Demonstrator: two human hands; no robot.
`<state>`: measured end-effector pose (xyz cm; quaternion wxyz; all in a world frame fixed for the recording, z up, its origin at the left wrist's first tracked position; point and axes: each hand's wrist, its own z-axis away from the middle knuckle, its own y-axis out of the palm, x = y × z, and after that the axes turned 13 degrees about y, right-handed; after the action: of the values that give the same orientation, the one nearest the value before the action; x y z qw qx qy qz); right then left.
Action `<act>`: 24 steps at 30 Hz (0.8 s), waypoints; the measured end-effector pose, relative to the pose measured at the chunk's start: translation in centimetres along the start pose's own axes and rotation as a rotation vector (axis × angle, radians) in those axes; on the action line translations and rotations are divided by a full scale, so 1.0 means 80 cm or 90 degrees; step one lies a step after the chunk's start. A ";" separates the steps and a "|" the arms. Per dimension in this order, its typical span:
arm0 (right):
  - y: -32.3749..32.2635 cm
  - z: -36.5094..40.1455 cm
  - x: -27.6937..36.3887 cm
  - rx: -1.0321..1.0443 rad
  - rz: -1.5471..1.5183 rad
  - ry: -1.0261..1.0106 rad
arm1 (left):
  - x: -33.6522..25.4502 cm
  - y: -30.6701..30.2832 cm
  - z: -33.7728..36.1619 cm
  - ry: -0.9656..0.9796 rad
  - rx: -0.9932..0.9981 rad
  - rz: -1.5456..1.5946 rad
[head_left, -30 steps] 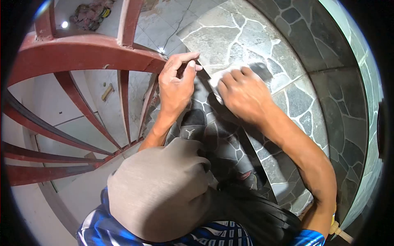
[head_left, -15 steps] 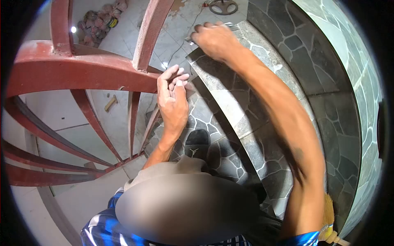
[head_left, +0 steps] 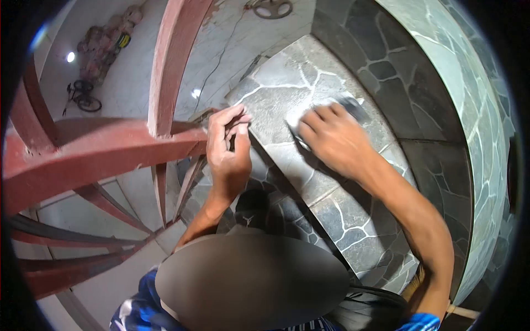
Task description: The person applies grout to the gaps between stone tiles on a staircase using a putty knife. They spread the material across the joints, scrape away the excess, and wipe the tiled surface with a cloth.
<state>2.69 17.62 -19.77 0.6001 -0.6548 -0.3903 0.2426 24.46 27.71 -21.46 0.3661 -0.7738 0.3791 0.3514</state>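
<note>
My right hand point(head_left: 337, 138) is closed over a flat metal trowel point(head_left: 356, 108), wide and blurred by motion, on the stone-patterned step point(head_left: 284, 71). Fingers cover most of the tool, with its pale edge showing to their left. Grey stone pieces with white joints make up the step's surface. My left hand point(head_left: 229, 143) is raised beside the step's left edge, near the red railing. Its dusty fingers are loosely curled with the thumb apart, and I see nothing in them.
A red curved railing point(head_left: 105, 140) with upright bars runs along the left. Below it, several bundled bags point(head_left: 107, 44), a cable point(head_left: 221, 55) and a round wheel-like object point(head_left: 272, 7) lie on the tiled floor. A stone-patterned wall point(head_left: 436, 71) curves along the right. A brush handle point(head_left: 462, 312) shows at lower right.
My right hand has moved with the trowel from the step's far left corner toward the right and nearer me. My left hand keeps its loose curl. The view has shifted slightly.
</note>
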 end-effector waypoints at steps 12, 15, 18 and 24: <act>-0.039 0.032 0.010 -0.066 0.034 0.060 | 0.009 -0.005 -0.015 0.090 0.032 -0.050; -0.055 0.100 -0.034 -0.006 0.074 0.042 | 0.012 0.005 -0.026 0.118 0.047 -0.043; -0.030 0.105 -0.060 -0.017 0.056 -0.003 | 0.003 0.019 -0.029 0.139 0.067 -0.022; 0.026 -0.081 -0.039 -0.005 0.017 0.114 | -0.016 0.015 -0.028 0.162 0.080 -0.045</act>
<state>6.41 11.29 -21.22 0.6268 -0.6812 -0.3273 0.1896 23.42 25.72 -19.70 0.3751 -0.8004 0.4164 0.2128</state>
